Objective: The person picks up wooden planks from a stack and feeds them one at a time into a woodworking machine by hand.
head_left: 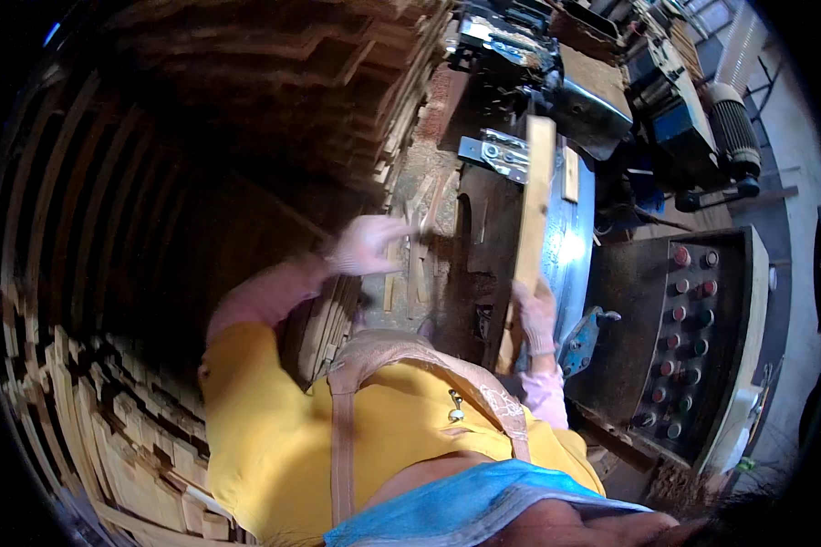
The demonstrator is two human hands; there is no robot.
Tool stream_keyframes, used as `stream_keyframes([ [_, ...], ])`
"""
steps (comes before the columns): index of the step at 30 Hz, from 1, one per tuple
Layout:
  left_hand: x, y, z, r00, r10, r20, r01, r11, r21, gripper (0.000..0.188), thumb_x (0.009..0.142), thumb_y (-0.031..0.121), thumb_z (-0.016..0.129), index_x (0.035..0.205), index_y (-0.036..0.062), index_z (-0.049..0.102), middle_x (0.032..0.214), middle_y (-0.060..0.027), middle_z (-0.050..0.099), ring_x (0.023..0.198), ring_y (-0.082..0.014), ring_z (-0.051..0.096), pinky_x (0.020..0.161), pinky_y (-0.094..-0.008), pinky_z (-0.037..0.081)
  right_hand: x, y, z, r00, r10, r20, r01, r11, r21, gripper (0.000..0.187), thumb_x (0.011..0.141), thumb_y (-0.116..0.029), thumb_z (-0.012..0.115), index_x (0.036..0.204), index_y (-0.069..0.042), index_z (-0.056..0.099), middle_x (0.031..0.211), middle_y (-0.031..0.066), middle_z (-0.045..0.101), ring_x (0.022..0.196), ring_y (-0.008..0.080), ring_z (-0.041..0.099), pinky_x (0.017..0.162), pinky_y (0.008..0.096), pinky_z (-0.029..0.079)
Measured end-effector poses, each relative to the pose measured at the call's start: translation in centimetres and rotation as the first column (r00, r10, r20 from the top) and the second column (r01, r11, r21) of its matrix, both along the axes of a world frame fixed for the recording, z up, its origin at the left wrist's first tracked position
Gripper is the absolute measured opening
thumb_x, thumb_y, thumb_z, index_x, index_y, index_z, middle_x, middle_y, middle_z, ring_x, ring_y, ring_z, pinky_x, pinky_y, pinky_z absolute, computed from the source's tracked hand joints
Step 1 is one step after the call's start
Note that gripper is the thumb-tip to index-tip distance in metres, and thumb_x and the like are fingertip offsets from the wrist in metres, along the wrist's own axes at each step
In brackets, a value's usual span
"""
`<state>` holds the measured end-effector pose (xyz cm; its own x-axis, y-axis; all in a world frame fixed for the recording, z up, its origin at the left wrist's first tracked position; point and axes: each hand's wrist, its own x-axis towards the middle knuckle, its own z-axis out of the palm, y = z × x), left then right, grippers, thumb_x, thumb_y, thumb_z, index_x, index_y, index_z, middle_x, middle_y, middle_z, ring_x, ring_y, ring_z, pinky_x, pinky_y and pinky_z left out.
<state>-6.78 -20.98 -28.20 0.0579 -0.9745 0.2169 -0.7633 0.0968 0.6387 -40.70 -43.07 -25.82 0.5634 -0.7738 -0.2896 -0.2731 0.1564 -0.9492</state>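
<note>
A long, pale wooden board (535, 201) runs lengthwise along the left edge of a curved-looking metal tabletop (570, 264), its far end close to a bracket with bright metal fittings (502, 153). The right hand (536, 317) has its grip closed on the board toward the near end, the wrist coming up from below. A short wooden strip (570, 175) lies on the tabletop just right of the board's far part. The left hand (367, 246) is well apart from the board — its grip open, fingers extended and slightly blurred, with nothing seen in it.

Beyond and below that hand, thin wood offcuts (420, 255) are scattered on the floor. To the right of the right hand sits a blue metal fitting (582, 342) with a small lever, and past it a control panel (684, 337) with rows of red, green and dark buttons. A ribbed electric motor (734, 132) and other machinery stand at the upper right. Tall stacks of boards (337, 73) fill the upper left, with more stacked lumber (137, 438) at the lower left — much of that side in deep shadow.
</note>
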Motion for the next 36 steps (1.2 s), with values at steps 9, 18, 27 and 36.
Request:
stream_keyframes([
  [9,5.4,8.0,3.9,0.842,0.468,0.267,-0.527,0.611,0.591,0.042,0.094,0.028,0.072,0.133,0.0134,0.07,0.142,-0.0196,0.062,0.131,-0.0382,0.058,0.112,-0.0471,0.046,-4.3,-7.1,-6.3,0.525,-0.52,-0.674,-0.6,0.336,-0.726,0.056,0.092,-0.024,0.069,0.146,-0.014,0.055,0.145,0.0077,0.061,0.135,0.0355,0.052,0.117,0.0533,0.036],
  [18,0.0,-4.9,12.4,0.9,0.39,-0.193,-0.408,0.911,-0.062,0.029,0.094,0.027,0.075,0.11,0.0037,0.072,0.099,-0.012,0.074,0.09,-0.0244,0.071,0.08,-0.0389,0.058,13.8,-21.1,-3.9,0.758,-0.229,-0.611,-0.309,0.698,-0.646,0.031,0.098,-0.023,0.057,0.124,-0.016,0.073,0.123,0.0185,0.074,0.11,0.0415,0.07,0.092,0.0504,0.055],
  [27,-3.8,-18.2,7.9,0.033,0.316,-0.948,-0.638,0.737,0.223,0.025,0.099,0.026,0.067,0.116,0.0074,0.068,0.106,-0.0158,0.071,0.098,-0.0277,0.069,0.085,-0.0434,0.056,-1.7,8.0,-1.6,0.921,-0.002,-0.39,-0.315,0.585,-0.747,0.087,0.075,-0.02,0.088,0.151,0.0,0.05,0.139,0.0285,0.061,0.127,0.0443,0.06,0.11,0.0487,0.048],
  [36,-10.3,-12.9,4.7,0.894,0.165,-0.417,0.004,0.927,0.376,0.072,0.092,0.048,0.067,0.146,0.0021,0.056,0.145,-0.0208,0.062,0.134,-0.0327,0.06,0.114,-0.0406,0.046,-11.4,11.0,-0.9,0.425,-0.448,-0.786,-0.21,0.796,-0.567,0.05,0.084,-0.012,0.072,0.132,0.0,0.064,0.108,0.0203,0.071,0.099,0.0418,0.068,0.087,0.0498,0.055],
])
